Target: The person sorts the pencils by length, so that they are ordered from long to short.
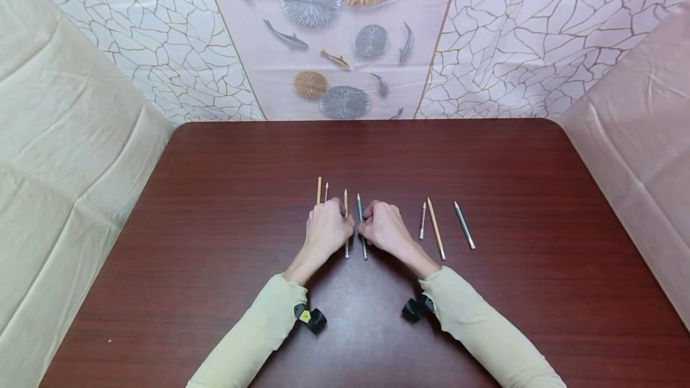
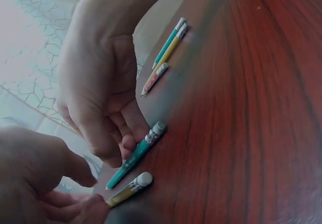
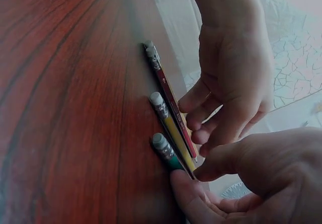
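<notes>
My left hand (image 1: 327, 226) has its thumb and fingertips at a yellow pencil (image 1: 346, 196) with a white eraser, pinching it by its side. Just right of it, a teal pencil (image 1: 359, 203) lies nearly parallel, and my right hand (image 1: 384, 224) pinches that one. Both pencils rest on the table, points away from me and eraser ends toward me. In the left wrist view the eraser ends of the teal pencil (image 2: 136, 156) and yellow pencil (image 2: 132, 189) stick out beside the fingers. The right wrist view shows a red pencil (image 3: 171, 103) alongside the left fingers.
Left of my left hand lie another yellow pencil (image 1: 319, 187) and the red pencil (image 1: 326, 189), partly hidden by it. To the right lie a short red pencil (image 1: 423, 223), a yellow pencil (image 1: 436, 229) and a teal pencil (image 1: 465, 226). The dark wooden table (image 1: 215, 166) meets patterned cloth behind.
</notes>
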Available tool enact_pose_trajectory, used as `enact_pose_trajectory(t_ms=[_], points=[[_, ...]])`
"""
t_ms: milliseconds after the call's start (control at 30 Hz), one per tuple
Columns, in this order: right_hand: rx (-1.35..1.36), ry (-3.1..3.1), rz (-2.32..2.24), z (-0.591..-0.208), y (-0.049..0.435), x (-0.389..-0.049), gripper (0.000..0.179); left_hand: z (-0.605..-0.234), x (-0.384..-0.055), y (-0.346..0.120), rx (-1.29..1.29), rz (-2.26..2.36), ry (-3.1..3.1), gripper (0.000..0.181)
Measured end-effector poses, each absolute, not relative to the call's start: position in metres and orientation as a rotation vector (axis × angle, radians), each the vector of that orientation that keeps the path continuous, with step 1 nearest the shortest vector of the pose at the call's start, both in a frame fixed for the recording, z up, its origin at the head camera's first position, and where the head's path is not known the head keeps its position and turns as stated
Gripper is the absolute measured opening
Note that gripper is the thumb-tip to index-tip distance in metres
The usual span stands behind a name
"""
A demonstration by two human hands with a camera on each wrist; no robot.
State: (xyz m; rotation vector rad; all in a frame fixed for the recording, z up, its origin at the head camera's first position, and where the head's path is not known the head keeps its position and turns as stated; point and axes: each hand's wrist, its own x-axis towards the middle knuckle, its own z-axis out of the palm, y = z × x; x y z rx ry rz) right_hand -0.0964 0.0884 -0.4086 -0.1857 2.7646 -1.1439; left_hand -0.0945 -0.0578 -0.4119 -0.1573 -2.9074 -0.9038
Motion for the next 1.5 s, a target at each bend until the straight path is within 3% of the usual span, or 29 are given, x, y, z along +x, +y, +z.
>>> enact_pose_trajectory(t_ms=[100,300,733,1133,1267,1500], points=[[-0.203,2.743,-1.206,-0.408,0.092,-0.094,0.016,-0.416,-0.095,-0.058,-0.175,-1.1,-2.797,0.005],[-0.256,2.762,-1.346,-0.407,0.109,-0.09,0.014,-0.43,-0.098,-0.056,-0.248,-1.637,-2.477,0.01],[-0.346,2.854,-1.554,-0.408,0.158,-0.084,0.015,-0.443,-0.095,-0.03,-0.577,-2.248,-1.738,0.047],[-0.307,2.893,-1.704,-0.402,0.199,-0.08,0.014,-0.436,-0.091,-0.01,-0.671,-2.645,-1.615,0.041],[-0.256,2.911,-1.724,-0.401,0.21,-0.078,0.015,-0.433,-0.089,0.0,-0.557,-2.833,-1.609,0.041],[-0.183,2.948,-1.743,-0.4,0.226,-0.075,0.015,-0.424,-0.086,0.021,-0.117,-2.949,-1.786,0.039]])
